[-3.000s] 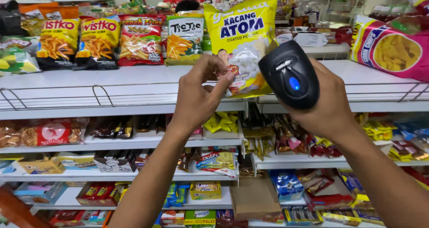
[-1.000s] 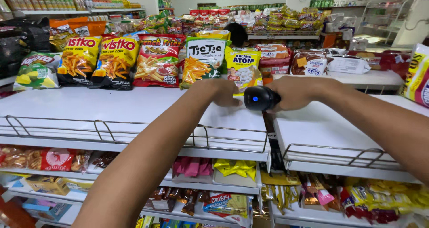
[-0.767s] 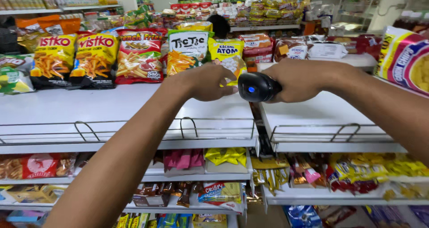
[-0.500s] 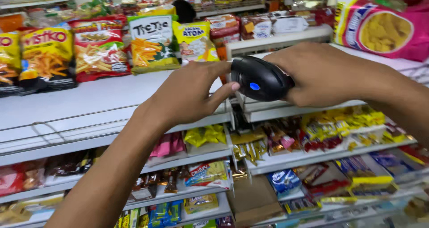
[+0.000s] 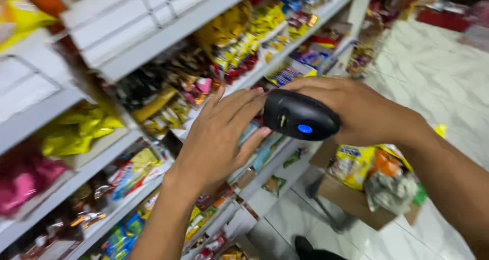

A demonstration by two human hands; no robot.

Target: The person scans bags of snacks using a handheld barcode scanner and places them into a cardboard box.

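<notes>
My right hand [image 5: 356, 109] grips a black handheld scanner [image 5: 300, 115] with a small blue light on top, held in front of the lower snack shelves. My left hand [image 5: 219, 137] is flat with fingers spread, holding nothing, its fingertips next to the scanner's left end. Behind the hands, the shelf [image 5: 285, 56] holds rows of small yellow, red and blue snack packets. The view is tilted and blurred by motion.
White wire-edged shelves [image 5: 153, 30] run diagonally from upper left. A cardboard box [image 5: 356, 199] with yellow and orange snack bags [image 5: 377, 173] sits on the white tiled floor [image 5: 443, 76] below my right arm. A dark shoe [image 5: 305, 247] shows at the bottom.
My gaze and both hands dropped from the top shelf to the lower shelves. The yellow packet stayed up on the top shelf; my left hand is empty and spread. The scanner stays in my right hand.
</notes>
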